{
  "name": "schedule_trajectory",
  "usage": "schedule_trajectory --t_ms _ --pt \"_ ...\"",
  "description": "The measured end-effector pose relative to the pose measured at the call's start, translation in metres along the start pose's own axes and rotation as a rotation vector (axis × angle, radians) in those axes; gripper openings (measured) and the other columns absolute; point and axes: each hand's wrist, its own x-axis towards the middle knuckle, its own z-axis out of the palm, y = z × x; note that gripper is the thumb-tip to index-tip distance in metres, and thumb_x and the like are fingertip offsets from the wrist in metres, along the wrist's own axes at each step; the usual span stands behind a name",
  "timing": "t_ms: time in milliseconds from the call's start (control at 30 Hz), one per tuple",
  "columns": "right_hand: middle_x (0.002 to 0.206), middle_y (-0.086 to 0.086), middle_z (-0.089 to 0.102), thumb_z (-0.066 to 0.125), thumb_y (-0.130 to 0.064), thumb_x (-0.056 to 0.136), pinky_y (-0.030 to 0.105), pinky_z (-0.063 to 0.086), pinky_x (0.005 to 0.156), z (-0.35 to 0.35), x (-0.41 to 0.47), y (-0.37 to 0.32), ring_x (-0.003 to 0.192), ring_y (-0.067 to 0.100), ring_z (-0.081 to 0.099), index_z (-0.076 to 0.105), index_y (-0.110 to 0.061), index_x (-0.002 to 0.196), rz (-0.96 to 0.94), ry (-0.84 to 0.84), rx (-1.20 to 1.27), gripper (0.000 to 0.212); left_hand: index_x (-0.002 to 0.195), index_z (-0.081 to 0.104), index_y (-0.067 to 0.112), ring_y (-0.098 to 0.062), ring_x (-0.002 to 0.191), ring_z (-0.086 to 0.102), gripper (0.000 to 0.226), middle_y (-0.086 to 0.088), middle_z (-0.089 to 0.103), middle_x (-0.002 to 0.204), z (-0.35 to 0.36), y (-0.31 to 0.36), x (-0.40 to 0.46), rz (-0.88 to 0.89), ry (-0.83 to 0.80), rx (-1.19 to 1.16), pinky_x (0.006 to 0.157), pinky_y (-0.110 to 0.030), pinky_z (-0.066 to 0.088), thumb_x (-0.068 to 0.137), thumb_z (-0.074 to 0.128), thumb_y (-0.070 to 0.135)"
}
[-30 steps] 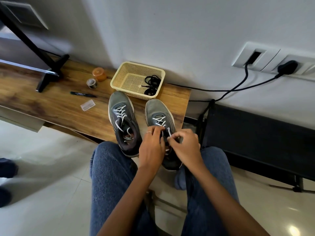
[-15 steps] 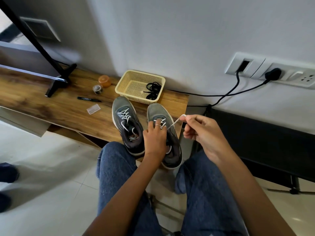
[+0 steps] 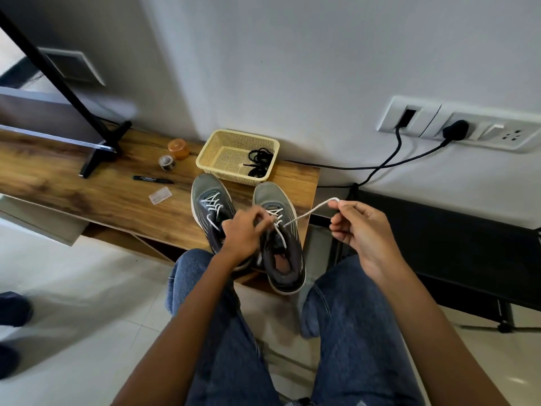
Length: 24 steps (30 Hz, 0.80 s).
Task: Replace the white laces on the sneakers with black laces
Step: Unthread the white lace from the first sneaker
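Note:
Two grey sneakers stand side by side on a low wooden shelf (image 3: 87, 189), toes toward the wall. The left sneaker (image 3: 209, 206) keeps its white lace. On the right sneaker (image 3: 281, 244) the white lace (image 3: 307, 213) is partly undone. My right hand (image 3: 363, 232) pinches the free end of that lace and holds it taut, up and to the right of the shoe. My left hand (image 3: 244, 232) rests on the right sneaker's tongue, fingers curled at the lace crossings. Black laces (image 3: 259, 162) lie in a yellow mesh basket (image 3: 216, 159) behind the shoes.
On the shelf left of the shoes lie a black marker (image 3: 152, 180), a small clear packet (image 3: 160, 195), a tape roll (image 3: 167, 163) and an orange cap (image 3: 178, 148). A black stand foot (image 3: 99, 155) rests farther left. Black cables (image 3: 386, 159) run from wall sockets. My knees are below.
My right hand has pulled the white lace end out of the right sneaker and away to the right. My left hand stayed on the shoe, its fingers shifting on the lacing.

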Motion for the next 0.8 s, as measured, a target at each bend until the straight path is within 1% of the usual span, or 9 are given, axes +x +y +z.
schedule_trajectory --t_ms 67,133,200,300,433,533,600,667,800 --pt "0.073 0.003 0.062 0.05 -0.014 0.097 0.019 0.049 0.061 0.0 0.004 0.006 0.066 0.009 0.058 0.07 -0.011 0.099 0.014 0.029 0.011 0.02 0.08 0.054 0.02 0.0 0.064 0.057 0.017 0.003 0.059 0.07 -0.007 0.003 -0.002 -0.074 0.08 -0.234 0.071 -0.026 0.049 0.096 0.056 0.023" --pt "0.076 0.003 0.063 0.051 -0.014 0.097 0.018 0.049 0.06 0.001 0.009 0.011 0.067 0.009 0.058 0.069 -0.011 0.101 0.029 0.047 0.013 0.018 0.087 0.055 0.01 0.004 0.052 0.049 0.017 0.003 0.053 0.066 -0.014 0.01 -0.001 -0.157 0.215 -0.351 0.057 -0.012 0.04 0.099 0.051 0.022" --pt "0.079 0.004 0.065 0.051 -0.011 0.097 0.018 0.049 0.061 0.002 0.013 0.017 0.069 0.008 0.059 0.067 -0.012 0.104 0.04 0.06 -0.007 0.017 0.092 0.057 0.008 0.001 0.054 0.045 0.02 0.003 0.049 0.067 -0.02 0.01 0.001 -0.262 0.362 -0.437 0.05 -0.01 0.034 0.101 0.047 0.024" --pt "0.087 0.007 0.066 0.052 -0.004 0.094 0.022 0.051 0.068 0.004 0.02 0.027 0.075 0.011 0.061 0.064 -0.01 0.112 0.047 0.092 -0.088 0.023 0.096 0.06 0.01 -0.006 0.06 0.043 0.021 0.005 0.049 0.071 -0.029 0.005 0.003 -0.398 0.569 -0.534 0.05 -0.015 0.034 0.1 0.045 0.024" --pt "0.115 0.01 0.064 0.052 -0.008 0.092 0.037 0.047 0.1 0.007 0.027 0.044 0.108 0.022 0.06 0.057 -0.011 0.129 0.057 0.089 -0.331 0.038 0.098 0.059 0.017 -0.014 0.08 0.055 0.014 0.007 0.056 0.084 -0.037 -0.006 -0.004 -0.566 0.801 -0.53 0.076 -0.029 0.042 0.095 0.049 0.027" --pt "0.139 0.002 0.049 0.051 -0.012 0.093 0.03 0.038 0.101 0.012 0.031 0.051 0.123 0.015 0.047 0.042 -0.015 0.143 0.032 0.054 -0.475 0.051 0.104 0.058 0.026 -0.021 0.112 0.051 0.015 0.0 0.057 0.118 -0.036 -0.013 -0.007 -0.643 0.843 -0.321 0.103 -0.045 0.035 0.092 0.051 0.032" --pt "0.142 0.002 0.043 0.051 -0.013 0.093 0.026 0.037 0.096 0.017 0.032 0.054 0.114 0.01 0.047 0.041 -0.015 0.143 -0.024 0.058 -0.556 0.05 0.119 0.055 0.025 -0.024 0.128 0.038 0.028 -0.003 0.047 0.136 -0.031 -0.009 -0.011 -0.667 0.801 -0.183 0.108 -0.047 0.024 0.091 0.054 0.03" --pt "0.137 0.004 0.044 0.051 -0.011 0.092 0.026 0.038 0.095 0.022 0.032 0.056 0.112 0.012 0.049 0.046 -0.015 0.138 -0.117 0.076 -0.618 0.046 0.124 0.053 0.025 -0.026 0.132 0.032 0.034 -0.004 0.043 0.14 -0.022 -0.001 -0.015 -0.581 0.756 -0.058 0.107 -0.047 0.018 0.089 0.057 0.026" --pt "0.123 0.006 0.054 0.054 -0.008 0.09 0.02 0.034 0.094 0.038 0.035 0.063 0.116 0.018 0.051 0.059 -0.01 0.124 -0.279 0.01 -0.746 0.035 0.113 0.06 0.026 -0.019 0.117 0.047 0.026 0.004 0.058 0.121 0.007 0.006 -0.02 -0.105 0.615 0.154 0.101 -0.043 0.03 0.087 0.057 0.024"
